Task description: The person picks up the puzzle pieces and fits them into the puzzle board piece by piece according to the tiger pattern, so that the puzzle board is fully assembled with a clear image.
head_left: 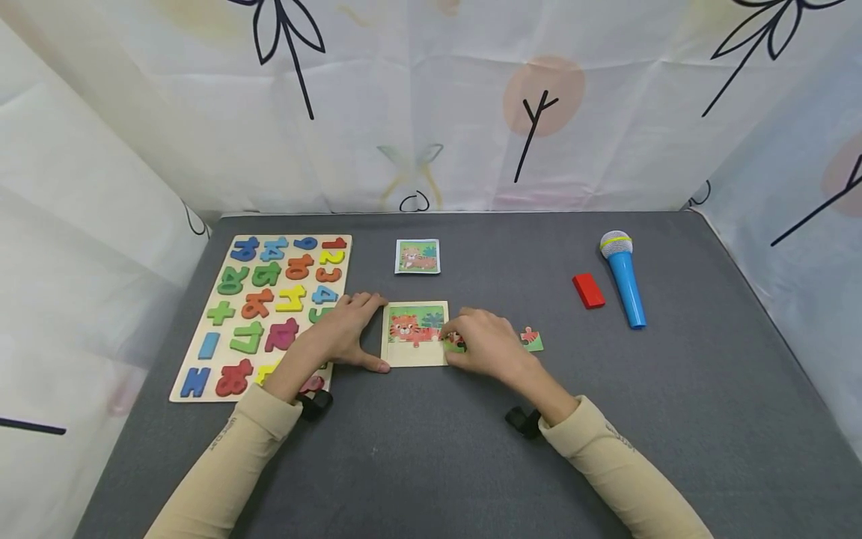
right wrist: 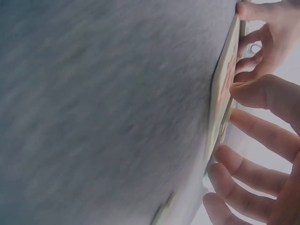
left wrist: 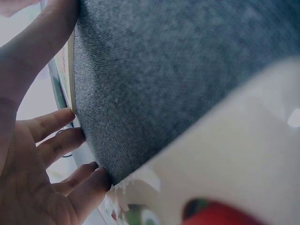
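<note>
A small wooden puzzle board (head_left: 415, 360) lies flat on the table, with a picture of a red-orange animal on green partly assembled in it. My left hand (head_left: 346, 333) rests at its left edge, thumb near the lower corner and fingers near the upper one. In the left wrist view those fingers (left wrist: 52, 147) are spread and fairly straight. My right hand (head_left: 488, 343) pinches a green puzzle piece (head_left: 455, 346) between thumb and forefinger at the board's right edge. In the right wrist view the thumb (right wrist: 262, 93) hides part of that piece. Another loose puzzle piece (head_left: 532, 340) lies right of the hand.
A wooden board of colourful numbers and letters (head_left: 202, 340) lies at the left, partly under my left forearm. Behind the puzzle sits a small square picture (head_left: 417, 257) of the same animal. A red block (head_left: 589, 291) and a blue toy microphone (head_left: 626, 288) lie at the right.
</note>
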A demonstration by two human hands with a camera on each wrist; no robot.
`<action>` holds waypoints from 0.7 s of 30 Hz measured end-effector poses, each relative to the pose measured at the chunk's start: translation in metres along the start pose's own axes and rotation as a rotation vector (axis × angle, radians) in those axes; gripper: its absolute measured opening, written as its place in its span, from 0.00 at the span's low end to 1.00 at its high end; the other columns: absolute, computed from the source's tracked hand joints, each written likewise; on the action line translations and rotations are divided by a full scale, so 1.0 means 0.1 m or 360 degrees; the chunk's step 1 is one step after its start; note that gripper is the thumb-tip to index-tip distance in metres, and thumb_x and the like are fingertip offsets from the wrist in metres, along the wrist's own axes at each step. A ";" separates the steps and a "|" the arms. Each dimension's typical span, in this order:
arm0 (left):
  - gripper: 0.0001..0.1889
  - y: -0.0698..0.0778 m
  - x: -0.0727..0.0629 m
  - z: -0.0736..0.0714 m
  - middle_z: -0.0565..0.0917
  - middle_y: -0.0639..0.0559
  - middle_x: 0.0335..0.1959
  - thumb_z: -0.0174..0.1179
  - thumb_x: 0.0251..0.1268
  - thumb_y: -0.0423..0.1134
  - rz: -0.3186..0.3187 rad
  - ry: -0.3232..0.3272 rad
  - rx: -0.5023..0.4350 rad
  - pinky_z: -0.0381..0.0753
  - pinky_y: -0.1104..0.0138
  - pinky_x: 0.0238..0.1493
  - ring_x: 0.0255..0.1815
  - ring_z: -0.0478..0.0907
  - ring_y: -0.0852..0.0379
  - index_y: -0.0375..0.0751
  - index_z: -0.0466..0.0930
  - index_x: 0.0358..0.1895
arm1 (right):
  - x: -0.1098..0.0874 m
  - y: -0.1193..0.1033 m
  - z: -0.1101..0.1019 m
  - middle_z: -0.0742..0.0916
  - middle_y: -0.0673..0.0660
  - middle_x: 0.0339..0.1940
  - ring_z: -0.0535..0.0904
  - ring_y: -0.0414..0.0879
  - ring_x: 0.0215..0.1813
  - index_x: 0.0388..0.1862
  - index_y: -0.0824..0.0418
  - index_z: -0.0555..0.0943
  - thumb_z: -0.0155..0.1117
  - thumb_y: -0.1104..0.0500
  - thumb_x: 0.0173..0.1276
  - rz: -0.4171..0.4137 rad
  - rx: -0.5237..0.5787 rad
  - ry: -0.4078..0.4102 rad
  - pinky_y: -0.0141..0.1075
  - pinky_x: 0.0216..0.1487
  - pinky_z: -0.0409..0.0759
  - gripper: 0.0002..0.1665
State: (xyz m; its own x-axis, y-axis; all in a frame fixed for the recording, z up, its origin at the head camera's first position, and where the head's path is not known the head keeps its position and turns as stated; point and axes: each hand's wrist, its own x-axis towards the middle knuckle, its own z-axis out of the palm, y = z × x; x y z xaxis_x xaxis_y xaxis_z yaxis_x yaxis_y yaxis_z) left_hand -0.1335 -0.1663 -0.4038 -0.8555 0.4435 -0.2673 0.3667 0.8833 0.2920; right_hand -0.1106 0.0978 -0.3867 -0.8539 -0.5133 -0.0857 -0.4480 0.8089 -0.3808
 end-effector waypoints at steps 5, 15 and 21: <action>0.60 0.00 0.00 0.00 0.69 0.34 0.74 0.80 0.41 0.66 0.0023 0.0019 -0.0008 0.73 0.41 0.69 0.69 0.68 0.32 0.39 0.62 0.76 | 0.11 -0.15 0.02 0.84 0.51 0.33 0.70 0.41 0.29 0.47 0.53 0.90 0.71 0.58 0.62 -0.0020 -0.0006 -0.0044 0.32 0.22 0.62 0.14; 0.59 -0.02 0.00 0.00 0.73 0.37 0.70 0.82 0.38 0.64 0.0063 0.0025 -0.0047 0.74 0.42 0.68 0.67 0.70 0.35 0.39 0.64 0.74 | 0.30 -0.44 0.12 0.82 0.49 0.32 0.70 0.41 0.29 0.49 0.51 0.90 0.73 0.55 0.63 -0.0097 -0.0030 -0.0109 0.34 0.23 0.65 0.15; 0.59 -0.03 0.00 -0.01 0.72 0.37 0.70 0.82 0.39 0.62 0.0080 0.0026 -0.0067 0.72 0.42 0.70 0.69 0.69 0.34 0.38 0.63 0.75 | 0.38 -0.52 0.21 0.85 0.50 0.35 0.74 0.41 0.32 0.49 0.50 0.90 0.74 0.54 0.63 -0.0161 -0.0092 -0.0120 0.34 0.24 0.68 0.14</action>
State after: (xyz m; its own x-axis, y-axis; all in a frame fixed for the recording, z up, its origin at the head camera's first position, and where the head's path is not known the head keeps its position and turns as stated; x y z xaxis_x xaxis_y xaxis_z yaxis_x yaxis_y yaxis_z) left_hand -0.1347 -0.1694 -0.4037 -0.8424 0.4843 -0.2364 0.3939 0.8527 0.3430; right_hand -0.1138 0.0306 -0.3900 -0.7822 -0.6115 -0.1193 -0.5472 0.7659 -0.3376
